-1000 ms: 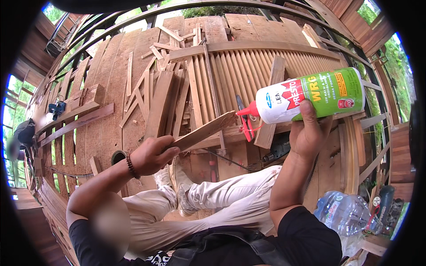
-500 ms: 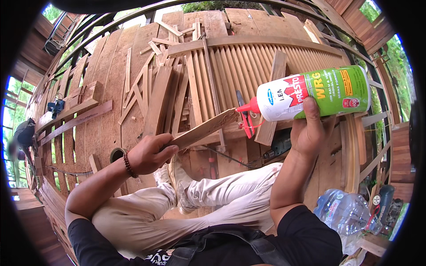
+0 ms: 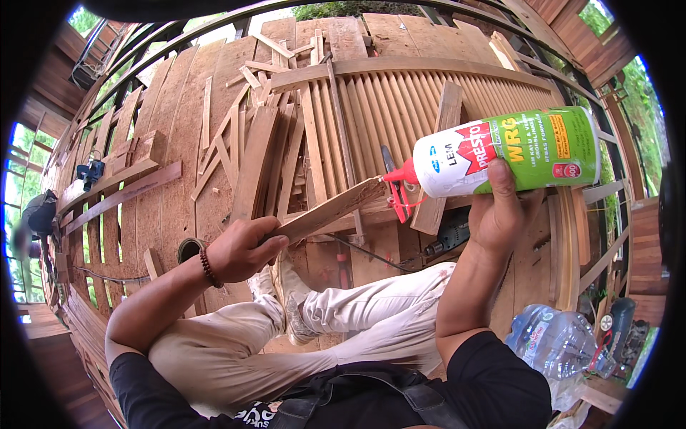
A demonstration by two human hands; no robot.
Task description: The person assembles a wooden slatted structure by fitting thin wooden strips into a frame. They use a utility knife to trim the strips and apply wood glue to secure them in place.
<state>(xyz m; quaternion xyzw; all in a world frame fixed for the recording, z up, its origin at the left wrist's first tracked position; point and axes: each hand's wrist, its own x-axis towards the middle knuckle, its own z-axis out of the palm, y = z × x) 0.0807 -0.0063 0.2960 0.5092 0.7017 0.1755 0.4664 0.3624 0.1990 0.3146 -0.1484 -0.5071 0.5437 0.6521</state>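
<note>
My left hand [image 3: 249,248], with a beaded bracelet on its wrist, is closed around the near end of a wooden slat [image 3: 329,209]. The slat slants up to the right. My right hand [image 3: 500,211] grips a white and green glue bottle [image 3: 525,152] from below, thumb over its side. The bottle lies almost level, its red nozzle pointing left at the slat's far end. Nozzle tip and slat end are very close; whether they touch I cannot tell. A red cap [image 3: 399,201] hangs from the nozzle.
A slatted wooden panel [image 3: 400,100] lies ahead, with loose wood strips [image 3: 243,129] left of it. A power drill [image 3: 450,239] rests beneath my right hand. A large clear water bottle [image 3: 550,339] is at lower right. Gaps run between floor planks at left.
The glue bottle in my right hand has shifted very slightly to the right and turned a little. My left hand and the slat look almost unmoved.
</note>
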